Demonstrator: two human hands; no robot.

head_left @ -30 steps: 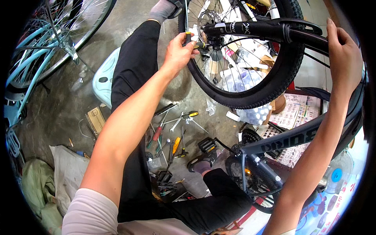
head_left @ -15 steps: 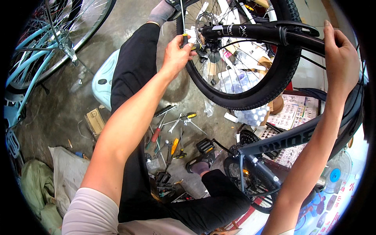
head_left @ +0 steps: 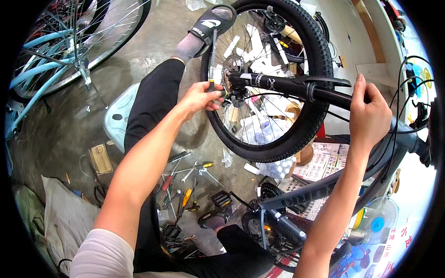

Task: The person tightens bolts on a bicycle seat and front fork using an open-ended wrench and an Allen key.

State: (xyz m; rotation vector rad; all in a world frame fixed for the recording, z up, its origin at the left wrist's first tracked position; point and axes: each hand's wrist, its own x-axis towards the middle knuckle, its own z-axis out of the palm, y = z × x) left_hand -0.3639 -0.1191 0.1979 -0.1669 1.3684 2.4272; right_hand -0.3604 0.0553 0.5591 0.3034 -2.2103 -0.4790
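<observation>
My left hand (head_left: 200,98) is closed round the black-and-yellow grip of a multi-arm wrench (head_left: 212,81). One long metal shaft of it points away from me, while its inner end meets the hub area of the front bicycle wheel (head_left: 252,154); the exact contact is hidden. A disc brake rotor (head_left: 230,66) sits beside the hub. From the hub the black suspension fork (head_left: 273,84) runs right to my right hand (head_left: 371,116), whose fingers wrap round the fork's upper end, thumb raised. The dark grey frame (head_left: 296,199) lies under my right forearm.
Several hand tools (head_left: 187,197) lie on the concrete floor between my legs. A pale blue stool (head_left: 116,121) stands by my left leg, a light blue bicycle (head_left: 46,76) beyond it. Loose cables (head_left: 403,88) and a fan (head_left: 379,222) are on the right; a small cardboard box (head_left: 100,159) is left.
The whole view has shifted, so the wheel, fork and both hands appear further left and lower. My left hand keeps its hold on the wrench at the hub; my right hand stays on the fork.
</observation>
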